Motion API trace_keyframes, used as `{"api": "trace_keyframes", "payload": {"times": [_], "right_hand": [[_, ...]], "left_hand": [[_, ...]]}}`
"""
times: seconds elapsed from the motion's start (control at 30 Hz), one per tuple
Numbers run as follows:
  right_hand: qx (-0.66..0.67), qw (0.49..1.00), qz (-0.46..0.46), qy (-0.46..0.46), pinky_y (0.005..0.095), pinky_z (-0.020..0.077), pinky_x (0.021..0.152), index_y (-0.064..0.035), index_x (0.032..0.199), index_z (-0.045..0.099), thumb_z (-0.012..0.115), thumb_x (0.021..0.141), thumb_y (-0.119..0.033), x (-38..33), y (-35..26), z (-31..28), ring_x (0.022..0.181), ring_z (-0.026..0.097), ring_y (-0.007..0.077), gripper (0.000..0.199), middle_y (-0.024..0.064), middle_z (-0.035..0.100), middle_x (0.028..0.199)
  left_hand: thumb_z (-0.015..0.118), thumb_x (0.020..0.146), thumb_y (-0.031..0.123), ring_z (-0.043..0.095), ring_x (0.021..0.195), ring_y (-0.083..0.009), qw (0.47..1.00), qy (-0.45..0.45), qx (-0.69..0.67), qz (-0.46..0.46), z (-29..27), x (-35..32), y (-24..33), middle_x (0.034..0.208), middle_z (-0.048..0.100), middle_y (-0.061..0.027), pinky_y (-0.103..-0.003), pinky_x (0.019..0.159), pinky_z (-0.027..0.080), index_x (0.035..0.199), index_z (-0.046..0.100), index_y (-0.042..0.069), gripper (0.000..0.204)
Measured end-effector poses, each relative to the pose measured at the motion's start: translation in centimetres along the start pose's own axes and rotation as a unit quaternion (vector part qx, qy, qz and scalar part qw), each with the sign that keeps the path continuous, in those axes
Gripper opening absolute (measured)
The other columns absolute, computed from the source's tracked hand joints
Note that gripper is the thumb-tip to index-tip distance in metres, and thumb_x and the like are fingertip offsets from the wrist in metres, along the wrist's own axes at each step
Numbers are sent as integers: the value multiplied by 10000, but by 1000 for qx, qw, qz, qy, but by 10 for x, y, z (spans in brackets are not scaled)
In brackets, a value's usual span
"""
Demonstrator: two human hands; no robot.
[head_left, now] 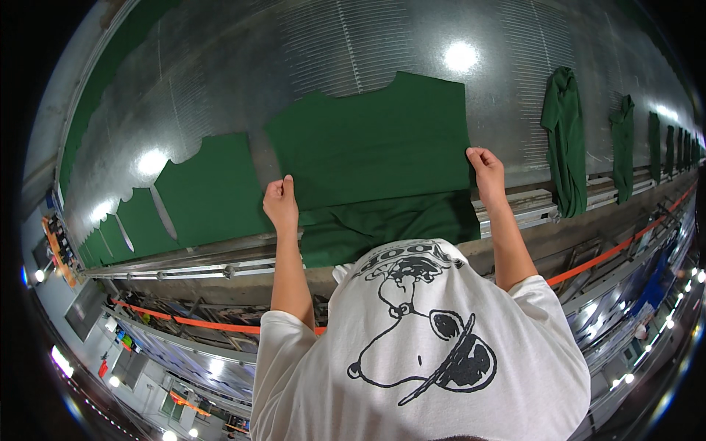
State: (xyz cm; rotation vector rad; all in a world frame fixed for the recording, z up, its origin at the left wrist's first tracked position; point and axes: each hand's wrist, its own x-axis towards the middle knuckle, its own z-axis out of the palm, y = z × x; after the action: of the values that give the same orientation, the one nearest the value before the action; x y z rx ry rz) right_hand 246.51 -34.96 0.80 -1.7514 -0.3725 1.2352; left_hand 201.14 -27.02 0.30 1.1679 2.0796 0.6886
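A dark green cut fabric panel (375,140), shaped like a shirt body with a neck notch at its far edge, lies spread on the metal table (316,44). Its near part hangs in folds over the table's front edge. My left hand (281,202) pinches the panel's left side, thumb pointing up. On the opposite side, my right hand (487,170) grips the right edge between thumb and bent fingers. Between the hands the cloth lies mostly smooth, with slight ripples.
More green panels (209,191) lie flat along the table to the left. At right, a bunched green piece (565,147) drapes over the front rail (518,209), with several similar bundles beyond it. An orange strip (213,323) runs below the table edge.
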Motion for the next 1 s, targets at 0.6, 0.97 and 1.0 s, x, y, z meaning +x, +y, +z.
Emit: {"api": "trace_keyframes", "payload": {"times": [0.6, 0.97, 1.0], "right_hand": [[-121, 992, -14, -18, 219, 480, 807, 5, 1128, 682, 707, 993, -163, -23, -28, -1, 880, 597, 50, 217, -11, 683, 948], [-142, 988, -27, 45, 245, 492, 869, 18, 1179, 657, 698, 995, -158, -34, -6, -11, 927, 609, 86, 258, 17, 678, 1020], [-142, 988, -32, 49, 244, 492, 864, 18, 1181, 656, 700, 993, -154, -35, -2, -12, 919, 607, 86, 259, 17, 677, 1015]], "left_hand": [[668, 916, 512, 266, 1513, -423, 813, -236, 248, 472, 78, -18, 168, 1598, 342, -247, -563, 1220, 214, 1546, 376, 28, 847], [591, 941, 586, 273, 1517, -392, 829, -168, 235, 478, 181, -6, 168, 1617, 339, -205, -573, 1219, 221, 1542, 416, 90, 799], [646, 911, 551, 315, 1476, -426, 843, -131, 243, 462, 158, 5, 150, 1579, 373, -226, -592, 1180, 261, 1511, 443, 78, 791]]}}
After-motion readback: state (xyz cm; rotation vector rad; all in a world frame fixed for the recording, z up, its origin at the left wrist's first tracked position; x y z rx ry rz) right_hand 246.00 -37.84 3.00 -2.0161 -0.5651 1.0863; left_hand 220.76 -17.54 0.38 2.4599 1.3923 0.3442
